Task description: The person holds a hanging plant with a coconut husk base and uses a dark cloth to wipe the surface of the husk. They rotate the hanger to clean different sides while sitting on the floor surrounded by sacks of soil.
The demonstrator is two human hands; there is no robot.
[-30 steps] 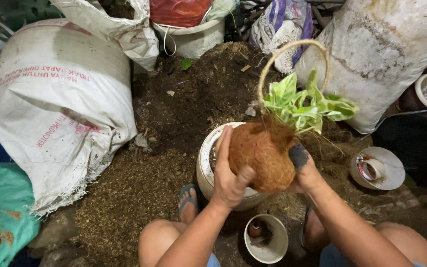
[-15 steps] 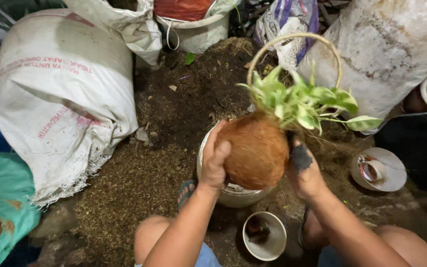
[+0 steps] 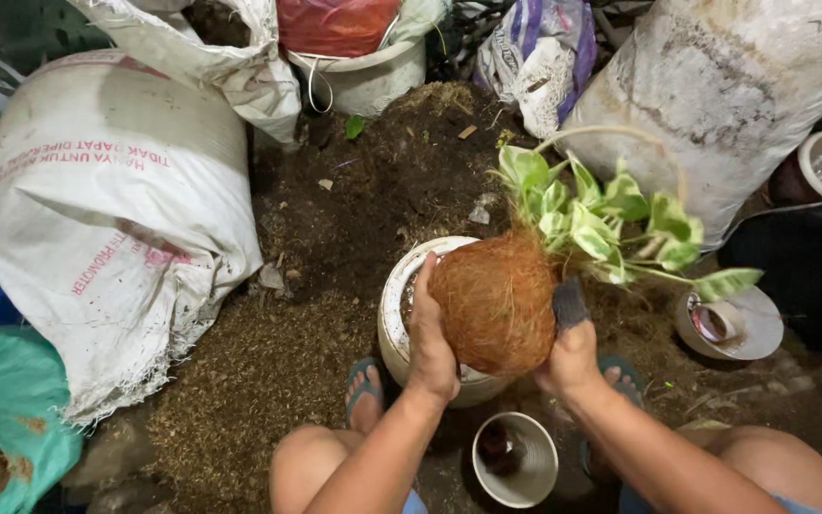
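Note:
Both hands hold a round ball of orange-brown coconut fibre point(image 3: 495, 303) with a green and cream leafy plant point(image 3: 611, 219) growing from its top, tipped to the right. My left hand point(image 3: 430, 338) cups the ball's left side. My right hand point(image 3: 571, 343) presses its right side, one fingertip dark. The ball hovers over a white pot point(image 3: 396, 314) on the soil. A thin pale loop point(image 3: 611, 135) arches over the leaves.
A mound of dark soil point(image 3: 373, 181) lies beyond the pot. A big white sack point(image 3: 97, 209) sits left, another pale sack point(image 3: 715, 86) right. A small white cup point(image 3: 516, 462) stands between my sandalled feet point(image 3: 363, 390). A white dish point(image 3: 730, 324) lies at right.
The ball has tilted, so the leaves now point further right and the fibre side faces up. My left hand slid round to its left side.

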